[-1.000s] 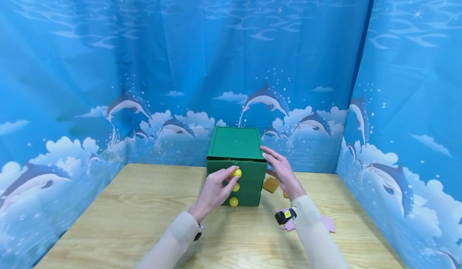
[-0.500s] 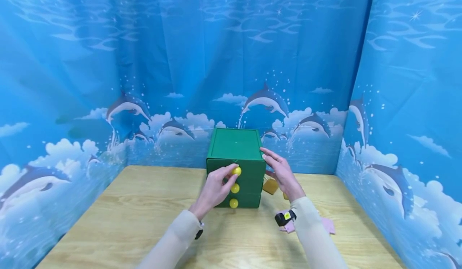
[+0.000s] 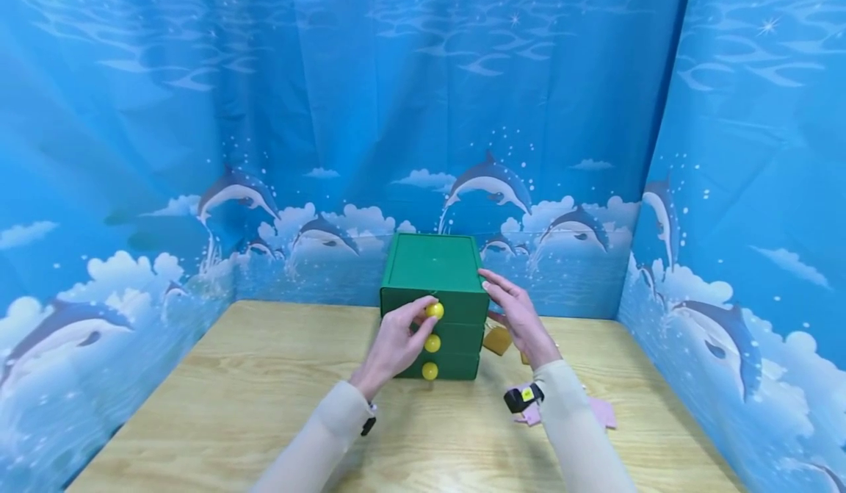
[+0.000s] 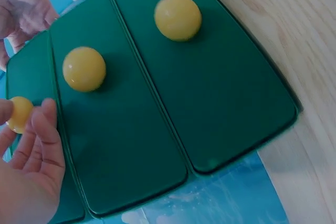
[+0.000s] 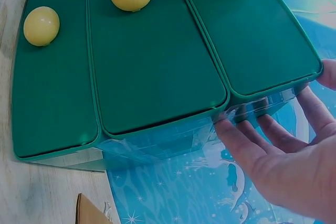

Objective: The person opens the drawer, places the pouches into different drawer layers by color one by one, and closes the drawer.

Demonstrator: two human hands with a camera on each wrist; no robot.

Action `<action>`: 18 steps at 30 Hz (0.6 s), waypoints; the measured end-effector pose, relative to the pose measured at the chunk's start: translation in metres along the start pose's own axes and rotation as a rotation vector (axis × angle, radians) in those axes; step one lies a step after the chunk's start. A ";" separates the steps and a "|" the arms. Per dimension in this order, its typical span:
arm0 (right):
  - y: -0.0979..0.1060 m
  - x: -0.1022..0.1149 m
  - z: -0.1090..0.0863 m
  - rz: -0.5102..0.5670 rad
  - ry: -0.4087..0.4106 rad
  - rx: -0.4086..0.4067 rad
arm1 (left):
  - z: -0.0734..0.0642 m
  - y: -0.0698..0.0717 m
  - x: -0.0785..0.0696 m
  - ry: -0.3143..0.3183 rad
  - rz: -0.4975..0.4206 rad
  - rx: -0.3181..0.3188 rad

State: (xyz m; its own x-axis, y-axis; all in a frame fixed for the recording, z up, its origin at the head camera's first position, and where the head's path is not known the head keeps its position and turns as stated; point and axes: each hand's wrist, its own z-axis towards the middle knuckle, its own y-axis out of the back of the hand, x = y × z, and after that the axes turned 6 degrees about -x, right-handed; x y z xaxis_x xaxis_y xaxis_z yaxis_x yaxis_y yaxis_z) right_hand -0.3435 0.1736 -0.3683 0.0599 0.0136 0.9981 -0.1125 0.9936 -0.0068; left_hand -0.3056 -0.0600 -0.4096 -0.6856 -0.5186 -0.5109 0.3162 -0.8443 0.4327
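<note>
A green three-drawer cabinet (image 3: pixel 434 261) stands on the table, a round yellow knob on each drawer front. My left hand (image 3: pixel 391 342) pinches the top drawer's knob (image 3: pixel 435 311) between thumb and fingers. In the left wrist view, the middle knob (image 4: pixel 84 69) and bottom knob (image 4: pixel 177 17) are untouched. All three drawer fronts sit flush with the cabinet. My right hand (image 3: pixel 518 322) rests against the cabinet's right side near the top, its thumb at the upper edge. In the right wrist view, the fingers (image 5: pixel 239 137) lie along the clear side wall, fairly straight.
To the cabinet's right lies an orange-brown flat piece (image 3: pixel 497 340). A pink item (image 3: pixel 601 411) lies partly hidden under the right forearm. The wooden table (image 3: pixel 284 375) ends at blue dolphin-print curtains (image 3: pixel 344 148) behind and at both sides.
The top drawer stood slightly out, with a dark gap under the cabinet's top edge; the left hand has pushed it in flush. The right hand has stayed at the cabinet's side.
</note>
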 end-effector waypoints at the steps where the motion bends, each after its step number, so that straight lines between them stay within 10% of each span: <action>1: 0.000 0.000 0.000 0.001 0.000 -0.002 | 0.000 0.000 0.000 0.008 -0.001 -0.001; 18: -0.002 -0.002 0.000 -0.035 0.040 -0.051 | 0.000 0.006 -0.002 0.031 -0.024 -0.026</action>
State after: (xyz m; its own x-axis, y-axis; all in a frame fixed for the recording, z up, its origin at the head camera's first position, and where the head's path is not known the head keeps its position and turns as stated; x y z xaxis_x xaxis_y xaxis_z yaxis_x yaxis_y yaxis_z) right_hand -0.3434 0.1716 -0.3704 0.1021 -0.0176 0.9946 -0.0590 0.9980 0.0238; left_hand -0.3024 -0.0634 -0.4057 -0.6728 -0.5021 -0.5433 0.3176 -0.8594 0.4008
